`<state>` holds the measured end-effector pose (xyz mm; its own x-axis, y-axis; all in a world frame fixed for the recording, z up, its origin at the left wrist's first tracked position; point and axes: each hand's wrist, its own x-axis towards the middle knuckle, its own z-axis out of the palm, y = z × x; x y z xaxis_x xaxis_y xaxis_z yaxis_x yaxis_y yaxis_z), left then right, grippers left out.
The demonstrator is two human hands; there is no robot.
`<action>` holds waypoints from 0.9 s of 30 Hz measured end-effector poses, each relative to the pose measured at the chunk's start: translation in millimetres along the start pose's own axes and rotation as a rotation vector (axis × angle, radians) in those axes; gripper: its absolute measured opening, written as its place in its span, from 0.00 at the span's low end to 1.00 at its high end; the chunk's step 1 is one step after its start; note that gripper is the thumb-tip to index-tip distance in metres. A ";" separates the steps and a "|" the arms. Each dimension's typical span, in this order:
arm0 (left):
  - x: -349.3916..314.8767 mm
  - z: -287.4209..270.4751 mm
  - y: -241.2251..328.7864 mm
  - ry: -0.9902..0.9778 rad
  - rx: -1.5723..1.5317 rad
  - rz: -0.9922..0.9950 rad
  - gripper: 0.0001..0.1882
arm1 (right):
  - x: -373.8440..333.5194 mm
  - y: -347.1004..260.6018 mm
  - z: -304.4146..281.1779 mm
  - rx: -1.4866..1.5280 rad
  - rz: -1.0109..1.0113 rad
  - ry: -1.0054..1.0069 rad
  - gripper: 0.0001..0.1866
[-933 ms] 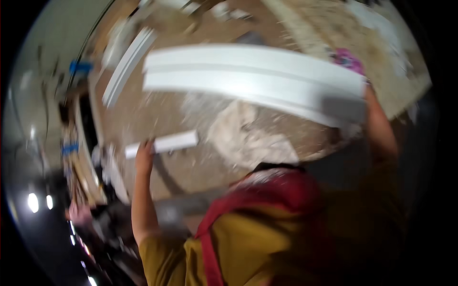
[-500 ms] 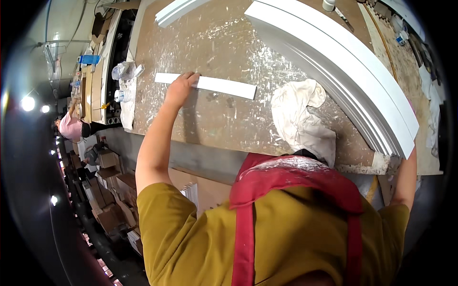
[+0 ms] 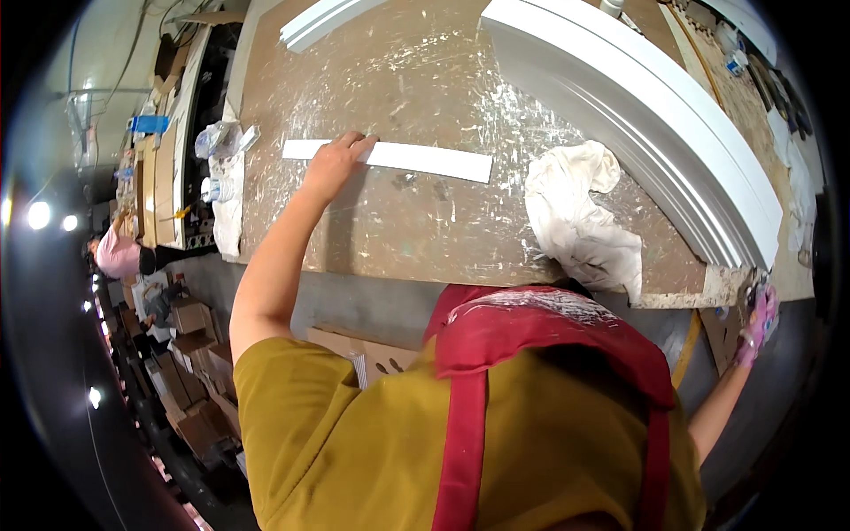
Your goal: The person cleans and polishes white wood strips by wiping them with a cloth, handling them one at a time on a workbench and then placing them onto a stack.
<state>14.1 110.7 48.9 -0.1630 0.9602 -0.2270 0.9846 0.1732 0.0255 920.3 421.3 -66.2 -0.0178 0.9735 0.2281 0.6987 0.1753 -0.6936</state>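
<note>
A flat white strip point(image 3: 425, 160) lies on the paint-spattered work table point(image 3: 381, 221). My left hand point(image 3: 335, 164) is closed over it towards its left end, with the fingertips at the far edge. Past the near right table corner is my right hand point(image 3: 756, 329), in a pinkish covering that looks like a glove. Its fingers are curled around something small and shiny, too blurred to name. Close above it ends a large curved white moulding point(image 3: 655, 133), which spans the table's right side. A crumpled white cloth point(image 3: 575, 208) rests between the strip and the moulding.
Another white moulding piece point(image 3: 332, 19) lies at the far left of the table. Plastic bags point(image 3: 219, 139) and a white container point(image 3: 211, 188) stand by the left edge. Tools point(image 3: 779, 93) are at the far right. Another person point(image 3: 119, 254) and cardboard boxes point(image 3: 190, 319) are further left.
My right hand has come out from behind the moulding's near end and moved down, off the table's edge. My left hand stays on the strip. The view has shifted slightly.
</note>
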 end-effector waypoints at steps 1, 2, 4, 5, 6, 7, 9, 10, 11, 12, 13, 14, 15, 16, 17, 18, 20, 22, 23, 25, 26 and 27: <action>-2.4 0.9 -3.9 0.041 -0.024 0.048 0.28 | -28.9 -13.8 -8.7 0.158 0.098 -0.003 0.21; -2.4 3.4 -7.7 0.080 -0.052 0.104 0.27 | -61.4 -30.1 -14.1 0.485 0.284 -0.026 0.22; -3.2 8.4 -15.2 0.110 -0.093 0.135 0.26 | -109.0 -116.4 8.8 0.551 0.366 -0.057 0.18; -4.3 11.0 -20.1 0.132 -0.123 0.141 0.25 | -129.2 -201.8 43.7 0.569 0.460 -0.094 0.18; -3.7 14.3 -25.7 0.137 -0.092 0.178 0.23 | -154.4 -275.3 78.3 0.512 0.423 -0.101 0.17; -4.1 15.1 -28.1 0.138 -0.102 0.221 0.23 | -173.3 -341.2 110.8 0.451 0.387 -0.109 0.16; -9.9 9.4 -24.1 0.162 -0.014 0.269 0.25 | -201.0 -429.9 165.0 0.385 0.330 -0.239 0.11; -18.0 7.8 -20.1 0.202 -0.021 0.309 0.25 | -210.3 -454.1 188.8 0.321 0.241 -0.268 0.11; -21.8 8.7 -16.4 0.210 -0.045 0.348 0.25 | -219.7 -470.4 211.1 0.247 0.163 -0.290 0.11; -30.7 8.1 -14.0 0.193 -0.082 0.336 0.26 | -226.8 -484.2 235.9 0.187 0.034 -0.233 0.11; -37.5 8.7 -13.9 0.173 -0.134 0.332 0.27 | -230.9 -500.4 254.4 0.109 -0.090 -0.179 0.11; -46.1 11.3 -13.7 0.187 -0.170 0.326 0.26 | -233.2 -507.5 273.3 0.086 -0.128 -0.181 0.10; -55.3 13.4 -14.4 0.197 -0.201 0.317 0.26 | -236.2 -511.8 289.7 0.067 -0.164 -0.187 0.10; -62.6 17.4 -14.3 0.195 -0.235 0.308 0.25 | -239.6 -514.0 301.1 0.012 -0.134 -0.220 0.10; -67.5 21.9 -16.4 0.178 -0.274 0.299 0.26 | -242.2 -512.2 314.5 -0.037 -0.111 -0.255 0.11; -70.9 24.6 -16.5 0.184 -0.275 0.302 0.26 | -249.4 -498.5 324.6 -0.066 -0.181 -0.245 0.12; -77.5 26.8 -17.5 0.184 -0.280 0.306 0.27 | -261.2 -490.0 329.5 -0.194 -0.307 -0.229 0.10; -84.1 21.5 -18.8 0.184 -0.297 0.259 0.28 | -261.8 -496.3 328.8 -0.196 -0.269 -0.266 0.10; -86.3 17.5 -20.1 0.179 -0.300 0.264 0.28 | -257.3 -502.7 325.0 -0.171 -0.179 -0.335 0.10; -89.2 8.4 -21.0 0.153 -0.306 0.262 0.28 | -255.4 -506.9 323.3 -0.160 -0.136 -0.327 0.08; -90.2 3.8 -21.1 0.149 -0.304 0.266 0.28 | -254.1 -509.0 323.8 -0.134 -0.110 -0.332 0.07; -90.8 -0.3 -20.7 0.141 -0.299 0.272 0.28 | -252.3 -511.4 323.7 -0.108 -0.085 -0.337 0.06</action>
<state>8.5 20.1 69.3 0.0723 0.9966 -0.0387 0.9344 -0.0541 0.3520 335.9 133.7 9.8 -0.3011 0.9531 0.0314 0.7558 0.2585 -0.6016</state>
